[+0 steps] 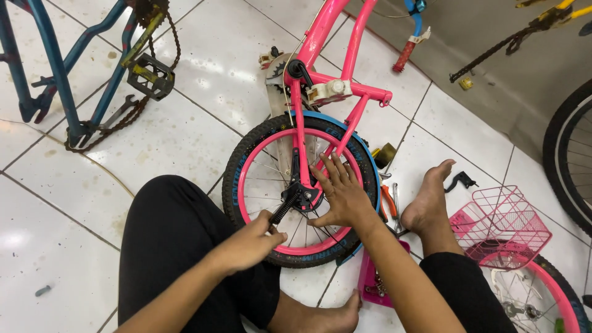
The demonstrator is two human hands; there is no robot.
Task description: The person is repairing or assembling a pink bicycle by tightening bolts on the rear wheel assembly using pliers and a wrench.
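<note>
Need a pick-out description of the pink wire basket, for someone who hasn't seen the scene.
Start at the pink bicycle frame lying on the white tiled floor, then go right past the person's bare foot. The pink wire basket sits there, by a second pink-rimmed wheel. It is the only open mesh box in view; its neighbours are wheels and small hand tools.

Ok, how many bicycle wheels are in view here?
3: the pink-rimmed wheel under both hands, a second pink-rimmed wheel at bottom right beneath the pink basket, and a black wheel cut off at the right edge.
</note>
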